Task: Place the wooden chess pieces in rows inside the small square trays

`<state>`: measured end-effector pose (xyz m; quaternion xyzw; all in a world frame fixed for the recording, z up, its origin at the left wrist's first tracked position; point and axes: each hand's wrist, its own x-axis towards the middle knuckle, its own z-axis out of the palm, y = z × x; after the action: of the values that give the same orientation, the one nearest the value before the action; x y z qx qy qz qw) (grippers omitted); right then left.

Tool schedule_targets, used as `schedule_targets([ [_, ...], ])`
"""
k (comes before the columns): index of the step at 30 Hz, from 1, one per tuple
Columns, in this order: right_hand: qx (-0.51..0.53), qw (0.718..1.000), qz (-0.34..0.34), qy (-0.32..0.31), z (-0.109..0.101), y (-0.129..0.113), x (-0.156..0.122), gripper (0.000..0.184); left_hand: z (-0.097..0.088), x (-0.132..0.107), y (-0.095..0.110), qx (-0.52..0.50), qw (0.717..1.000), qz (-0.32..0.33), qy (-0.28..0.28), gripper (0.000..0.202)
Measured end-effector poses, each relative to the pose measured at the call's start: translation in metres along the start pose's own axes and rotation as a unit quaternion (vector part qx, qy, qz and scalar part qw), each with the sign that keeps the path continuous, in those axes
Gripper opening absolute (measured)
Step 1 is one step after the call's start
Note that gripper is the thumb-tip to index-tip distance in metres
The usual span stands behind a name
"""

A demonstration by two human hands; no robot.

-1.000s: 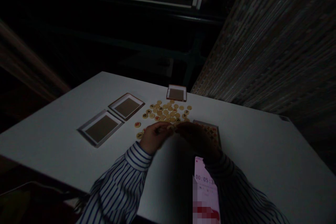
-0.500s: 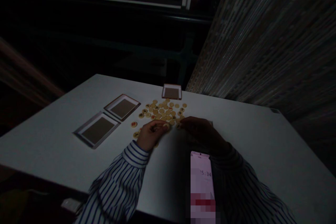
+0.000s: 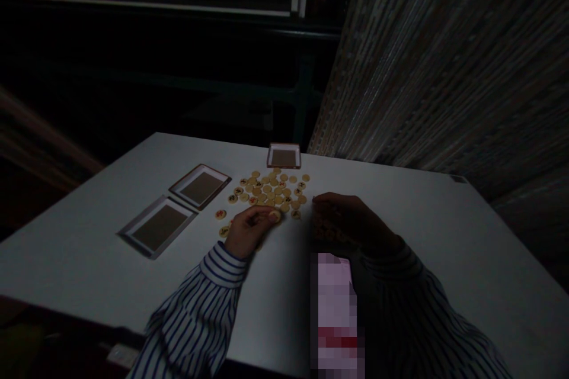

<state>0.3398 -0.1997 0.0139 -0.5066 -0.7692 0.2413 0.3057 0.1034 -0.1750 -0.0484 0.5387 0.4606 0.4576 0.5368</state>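
Note:
Round wooden Chinese chess pieces [image 3: 271, 189] lie scattered in a loose group, some showing red or black characters and others plain. My left hand [image 3: 249, 226] is closed, pinching one pale chess piece [image 3: 276, 217] between thumb and fingers at the near edge of the group. To the right of the group, my right hand [image 3: 351, 217] hovers low in deep shadow, its fingers drawn together; whatever they hold is too dark to make out. Beneath it, more chess pieces [image 3: 326, 231] show dimly. One black-marked piece [image 3: 296, 214] lies between the hands.
An open hinged case [image 3: 154, 228] with brown inner panels lies at left. A small shallow tray [image 3: 283, 157] stands beyond the pieces. A lit phone [image 3: 336, 308] is near the white table's [image 3: 422, 213] front edge. A string curtain [image 3: 400, 71] hangs behind at right.
My right hand has moved away from the group to the right, uncovering a black-marked piece and dim pieces below. My left hand keeps its piece. The view has shifted slightly.

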Motion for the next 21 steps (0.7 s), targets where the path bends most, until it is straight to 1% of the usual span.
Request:
schedule_targets([
  [3, -0.026, 1.000, -0.003, -0.006, 0.000, -0.001, 0.000, 0.023, 0.000, 0.000, 0.000, 0.007, 1.000, -0.007, 0.003, 0.034],
  [7, -0.054, 0.998, -0.022, 0.000, -0.003, -0.001, 0.000, 0.023, 0.002, 0.000, 0.001, 0.002, 1.000, 0.002, 0.004, 0.033],
  [9, -0.065, 0.998, -0.022, 0.002, -0.006, -0.002, 0.000, 0.024, 0.003, -0.001, 0.003, 0.002, 1.000, 0.002, 0.015, 0.033],
  [12, -0.081, 0.997, -0.017, 0.001, -0.010, -0.004, 0.000, 0.023, 0.004, 0.000, 0.004, 0.006, 1.000, 0.008, 0.029, 0.034],
  [17, -0.109, 0.994, 0.007, 0.012, -0.017, -0.010, -0.001, 0.022, 0.003, 0.004, 0.003, 0.011, 0.999, 0.030, 0.035, 0.035],
  [21, -0.126, 0.992, 0.008, 0.022, -0.022, -0.011, -0.002, 0.022, 0.011, 0.004, 0.010, 0.022, 0.999, 0.043, 0.022, 0.032],
])
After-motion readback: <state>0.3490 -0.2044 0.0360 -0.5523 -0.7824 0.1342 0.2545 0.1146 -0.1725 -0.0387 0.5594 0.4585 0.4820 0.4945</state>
